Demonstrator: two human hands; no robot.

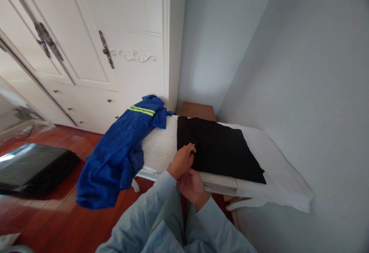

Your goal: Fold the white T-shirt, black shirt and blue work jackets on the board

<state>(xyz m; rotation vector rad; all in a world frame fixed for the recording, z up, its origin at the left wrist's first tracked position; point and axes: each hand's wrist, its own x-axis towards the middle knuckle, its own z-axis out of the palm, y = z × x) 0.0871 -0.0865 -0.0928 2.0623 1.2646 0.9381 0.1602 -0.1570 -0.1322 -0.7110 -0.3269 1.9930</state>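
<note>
A folded black garment (pixel 220 149) lies flat on a narrow white table. My left hand (pixel 183 161) is at its front left part, with fingers curled and fingertips against the dark cloth. Just in front of it and lower, my right hand (pixel 193 187) is closed at the table's front edge, close to my left wrist. My left hand partly covers its fingers, and what they hold, if anything, is hidden. To the left, a blue work garment (pixel 121 145) with a yellow-green and grey reflective stripe drapes over the table's left end and hangs towards the floor.
A white cloth (pixel 288 184) covers the white table, which has a drawer (pixel 220 182). A tall white wardrobe (pixel 138 22) stands behind on the left. A brown wooden box-like piece (pixel 198 110) sits behind the table. A dark ribbed suitcase (pixel 37 168) lies on the red-brown floor.
</note>
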